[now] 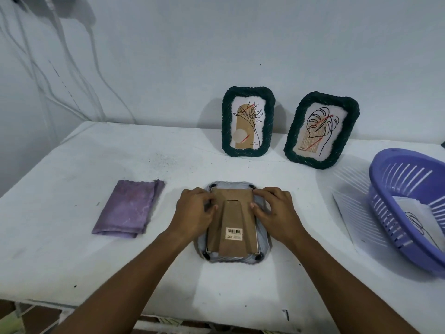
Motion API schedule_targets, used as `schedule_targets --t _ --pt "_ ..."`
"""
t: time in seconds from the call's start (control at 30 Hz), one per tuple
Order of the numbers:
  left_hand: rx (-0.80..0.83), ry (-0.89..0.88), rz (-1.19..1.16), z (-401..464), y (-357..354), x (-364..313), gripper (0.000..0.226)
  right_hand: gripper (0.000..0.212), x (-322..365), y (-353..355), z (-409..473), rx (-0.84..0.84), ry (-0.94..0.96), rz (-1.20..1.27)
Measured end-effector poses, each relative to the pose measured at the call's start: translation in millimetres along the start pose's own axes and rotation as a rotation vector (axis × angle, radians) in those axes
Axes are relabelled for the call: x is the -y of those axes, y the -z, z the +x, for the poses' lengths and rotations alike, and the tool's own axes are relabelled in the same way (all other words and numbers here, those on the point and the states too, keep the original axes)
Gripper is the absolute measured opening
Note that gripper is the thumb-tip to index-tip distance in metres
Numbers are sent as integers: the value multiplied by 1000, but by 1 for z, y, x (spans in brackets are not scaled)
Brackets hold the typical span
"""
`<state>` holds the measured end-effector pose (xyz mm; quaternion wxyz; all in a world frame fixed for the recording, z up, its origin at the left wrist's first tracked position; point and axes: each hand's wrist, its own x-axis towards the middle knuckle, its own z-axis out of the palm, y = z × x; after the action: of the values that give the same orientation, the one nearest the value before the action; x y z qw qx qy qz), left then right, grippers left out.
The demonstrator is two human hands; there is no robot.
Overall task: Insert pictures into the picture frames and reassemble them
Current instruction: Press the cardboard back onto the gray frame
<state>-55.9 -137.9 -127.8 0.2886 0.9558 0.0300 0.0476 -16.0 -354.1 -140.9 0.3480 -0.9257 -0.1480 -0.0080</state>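
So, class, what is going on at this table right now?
A person works on a grey frame lying face down on the table. The left hand and right hand press on its brown backing board from either side. Two green frames with pictures stand by the wall.
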Motion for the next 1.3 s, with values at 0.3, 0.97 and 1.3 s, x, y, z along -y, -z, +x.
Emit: schedule_targets --t 0.3,0.97,1.3 --pt "20 -61 -1 5 5 4 23 39 5 2 3 19 -28 21" --pt "-30 -17 -3 28 9 -1 12 32 20 10 14 106 -104 -84" --pt "71 1 117 38 14 -2 40 53 28 11 30 197 -174 -197"
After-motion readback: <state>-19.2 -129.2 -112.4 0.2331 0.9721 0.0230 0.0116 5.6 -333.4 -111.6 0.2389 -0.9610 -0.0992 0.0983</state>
